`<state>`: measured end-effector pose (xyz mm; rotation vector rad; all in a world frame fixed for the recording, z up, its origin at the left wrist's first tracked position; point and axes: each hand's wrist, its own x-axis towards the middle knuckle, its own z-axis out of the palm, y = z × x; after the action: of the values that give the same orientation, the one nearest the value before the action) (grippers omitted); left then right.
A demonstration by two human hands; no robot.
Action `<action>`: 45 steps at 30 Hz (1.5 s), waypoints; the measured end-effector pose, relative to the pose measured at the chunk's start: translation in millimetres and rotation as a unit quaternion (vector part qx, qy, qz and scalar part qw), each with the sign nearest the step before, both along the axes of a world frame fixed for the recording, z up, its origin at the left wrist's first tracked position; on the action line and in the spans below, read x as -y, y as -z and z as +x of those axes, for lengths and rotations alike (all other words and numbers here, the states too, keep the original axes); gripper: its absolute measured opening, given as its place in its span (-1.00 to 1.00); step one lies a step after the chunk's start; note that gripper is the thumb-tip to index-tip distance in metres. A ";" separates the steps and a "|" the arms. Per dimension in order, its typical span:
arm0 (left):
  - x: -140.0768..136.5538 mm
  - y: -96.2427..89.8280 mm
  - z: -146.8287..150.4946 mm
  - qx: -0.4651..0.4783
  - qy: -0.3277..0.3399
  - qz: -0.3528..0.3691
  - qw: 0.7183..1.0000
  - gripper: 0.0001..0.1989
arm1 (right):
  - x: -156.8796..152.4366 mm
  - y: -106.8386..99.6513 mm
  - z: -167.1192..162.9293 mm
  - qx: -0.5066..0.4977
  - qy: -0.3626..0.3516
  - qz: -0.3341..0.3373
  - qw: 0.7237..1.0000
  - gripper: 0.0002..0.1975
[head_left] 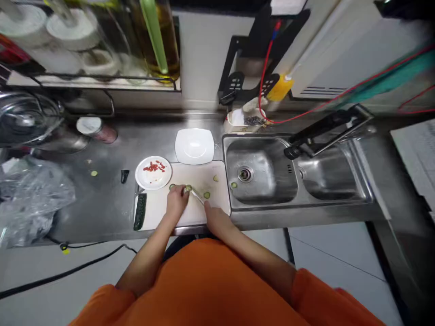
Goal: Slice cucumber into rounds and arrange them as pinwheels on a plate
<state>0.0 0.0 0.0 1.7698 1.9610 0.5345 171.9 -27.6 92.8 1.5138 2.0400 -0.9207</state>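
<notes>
My right hand is closed round the handle of a small knife, its blade pointing up and left over the white cutting board. My left hand is closed on a green cucumber piece at the blade's tip; the fingers partly hide it. Another bit of green shows just beyond the left knuckles. Loose cucumber slices lie on the board to the right. At the board's left edge rests a longer dark green cucumber piece.
A white plate with red bits overlaps the board's far left corner. Behind the board sits a white square dish. A double sink with a black faucet is at right. Plastic bags lie at left.
</notes>
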 end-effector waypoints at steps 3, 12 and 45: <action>-1.1 0.4 1.2 0.005 -0.007 0.002 1.000 -0.79 | 0.5 1.2 -0.1 0.005 0.004 -0.007 1.000 -0.56; -2.5 0.6 1.9 0.029 -0.022 -0.004 0.999 -0.77 | -5.7 -3.3 -5.1 -0.013 0.032 -0.047 0.998 -0.59; 7.3 -13.0 -39.7 0.004 -0.171 -0.012 0.985 -0.77 | 10.8 -6.7 15.2 0.016 0.027 -0.067 0.997 -0.55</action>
<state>-39.7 -7.3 13.0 1.4188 2.2705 0.6232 187.1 -38.4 99.5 1.5071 1.8839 -1.0266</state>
